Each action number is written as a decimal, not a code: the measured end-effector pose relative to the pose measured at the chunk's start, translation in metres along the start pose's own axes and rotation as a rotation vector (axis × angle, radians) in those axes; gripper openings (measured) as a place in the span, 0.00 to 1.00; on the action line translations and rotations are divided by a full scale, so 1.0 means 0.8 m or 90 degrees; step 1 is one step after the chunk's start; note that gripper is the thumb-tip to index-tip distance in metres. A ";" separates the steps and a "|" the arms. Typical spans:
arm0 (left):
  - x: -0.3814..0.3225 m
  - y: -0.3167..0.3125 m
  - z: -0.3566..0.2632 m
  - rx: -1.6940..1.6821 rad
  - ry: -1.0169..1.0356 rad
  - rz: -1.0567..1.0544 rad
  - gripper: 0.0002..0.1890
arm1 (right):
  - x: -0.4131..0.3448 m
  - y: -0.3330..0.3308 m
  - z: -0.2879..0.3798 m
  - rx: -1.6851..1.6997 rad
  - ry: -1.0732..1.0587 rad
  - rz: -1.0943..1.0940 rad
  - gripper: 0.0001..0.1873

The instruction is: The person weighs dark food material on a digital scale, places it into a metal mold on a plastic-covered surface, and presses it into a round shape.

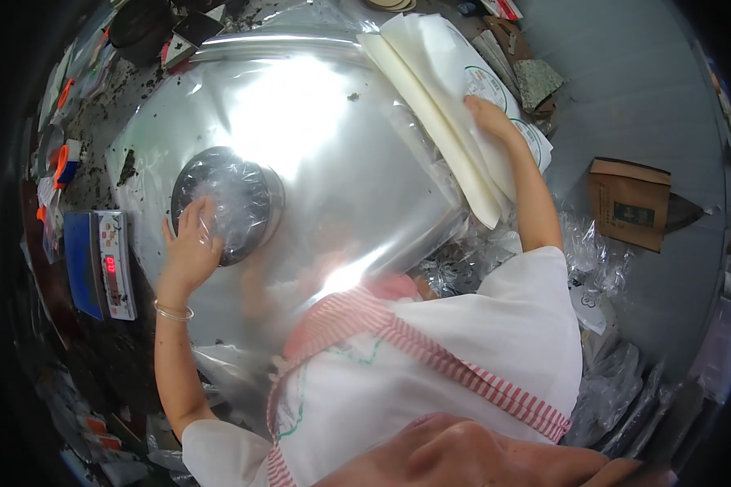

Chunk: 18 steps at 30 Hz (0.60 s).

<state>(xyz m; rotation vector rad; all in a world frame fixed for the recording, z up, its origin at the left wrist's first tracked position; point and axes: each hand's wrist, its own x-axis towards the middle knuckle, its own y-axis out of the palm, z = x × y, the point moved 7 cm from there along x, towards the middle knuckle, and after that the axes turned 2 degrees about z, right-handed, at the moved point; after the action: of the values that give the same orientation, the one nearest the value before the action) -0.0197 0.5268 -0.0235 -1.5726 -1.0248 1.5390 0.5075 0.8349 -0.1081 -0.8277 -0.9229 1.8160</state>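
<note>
My left hand (192,243), with a bracelet at the wrist, lies with its fingers spread on a round dark container (225,201) wrapped in crinkled clear plastic. This container sits on a large, shiny sheet of clear film (341,170) that reflects a bright light. At the upper right my right hand (490,114) has its fingers curled at the edge of folded white and cream paper sheets (432,115), some bearing green round prints. Its fingertips are partly hidden. The sheets overlap the right side of the film.
A digital scale (114,268) stands at the left, near orange-handled tools (64,161). A black pot (140,30) is at the upper left. To the right are a stone piece (537,82), a brown paper bag (630,201) and crumpled clear plastic (591,249). Dark crumbs dot the worktop.
</note>
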 end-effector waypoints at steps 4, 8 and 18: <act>-0.010 0.013 -0.017 0.065 -0.038 -0.070 0.37 | -0.027 0.006 0.111 -0.132 0.124 0.150 0.28; -0.012 0.025 -0.019 0.051 -0.043 -0.141 0.37 | -0.036 0.017 0.159 -0.276 -0.108 0.062 0.27; -0.005 0.023 -0.027 0.027 -0.061 -0.167 0.33 | -0.019 -0.003 0.020 -0.234 0.045 -0.227 0.14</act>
<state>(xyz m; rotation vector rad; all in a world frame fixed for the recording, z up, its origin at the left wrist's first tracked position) 0.0028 0.5162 -0.0376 -1.2883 -1.1922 1.4543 0.5007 0.8178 -0.0957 -0.8790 -1.2909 1.3207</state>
